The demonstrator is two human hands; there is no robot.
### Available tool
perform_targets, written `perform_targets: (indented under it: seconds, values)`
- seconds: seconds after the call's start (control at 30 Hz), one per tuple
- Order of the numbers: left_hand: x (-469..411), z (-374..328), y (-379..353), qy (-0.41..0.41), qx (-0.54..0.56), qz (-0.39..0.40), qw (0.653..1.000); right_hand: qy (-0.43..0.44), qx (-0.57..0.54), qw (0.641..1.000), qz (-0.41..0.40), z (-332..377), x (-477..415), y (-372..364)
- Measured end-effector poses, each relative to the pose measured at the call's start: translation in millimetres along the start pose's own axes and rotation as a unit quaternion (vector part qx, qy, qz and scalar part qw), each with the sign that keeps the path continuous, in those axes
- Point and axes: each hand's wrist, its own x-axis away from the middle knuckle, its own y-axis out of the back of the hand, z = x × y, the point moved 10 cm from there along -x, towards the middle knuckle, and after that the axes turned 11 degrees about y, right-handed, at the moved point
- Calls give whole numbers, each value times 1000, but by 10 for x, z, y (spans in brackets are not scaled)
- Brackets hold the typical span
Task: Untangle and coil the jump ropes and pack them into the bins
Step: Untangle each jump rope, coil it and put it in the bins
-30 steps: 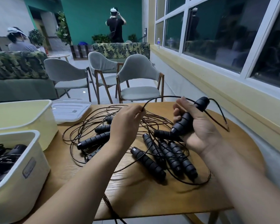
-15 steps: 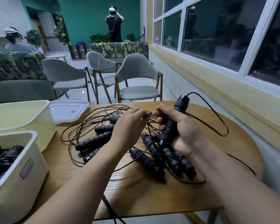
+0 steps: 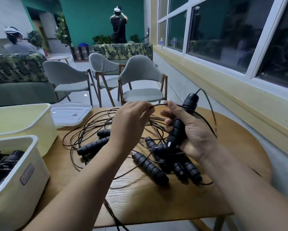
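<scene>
Black ribbed handle (image 3: 177, 129) stands nearly upright, cap up, clenched in my right grip (image 3: 193, 135). A thin cord (image 3: 158, 105) runs leftward to my left grip (image 3: 130, 124), pinched above the tangle (image 3: 150, 167) on the bench (image 3: 156, 202).

Left hand (image 3: 130, 125) pinched on cord (image 3: 158, 105), right hand (image 3: 195, 133) curled round handle (image 3: 179, 125).

1. Just the one head cam, worn by the person, facing forward and down over a wooden table (image 3: 156, 205).
2. It's close in: both forearms enter from the bottom edge, with the left hand (image 3: 128, 124) and right hand (image 3: 193, 130) mid-frame.
3. Wide angle, so the chairs (image 3: 140, 72) and windows (image 3: 223, 39) beyond fit too.
</scene>
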Motion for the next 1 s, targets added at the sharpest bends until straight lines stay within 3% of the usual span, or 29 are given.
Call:
perform_targets:
  seconds: [0.13, 0.43, 0.6, 0.77, 1.0]
  values:
    - [45, -155, -48, -24, 12, 16, 1000, -5, 5, 1000, 6, -75, -3, -65]
    - [169, 403, -472, 107, 52, 116, 986, 15, -8, 998, 54, 153, 42, -118]
    - [133, 500, -400, 142, 65, 107, 982, 42, -36, 998, -7, 299, -7, 90]
    - [89, 249, -257, 87, 72, 87, 990, 44, -11, 999, -27, 235, -83, 191]
    - [38, -186, -86, -11, 41, 42, 998, 41, 67, 993, 83, 96, -14, -66]
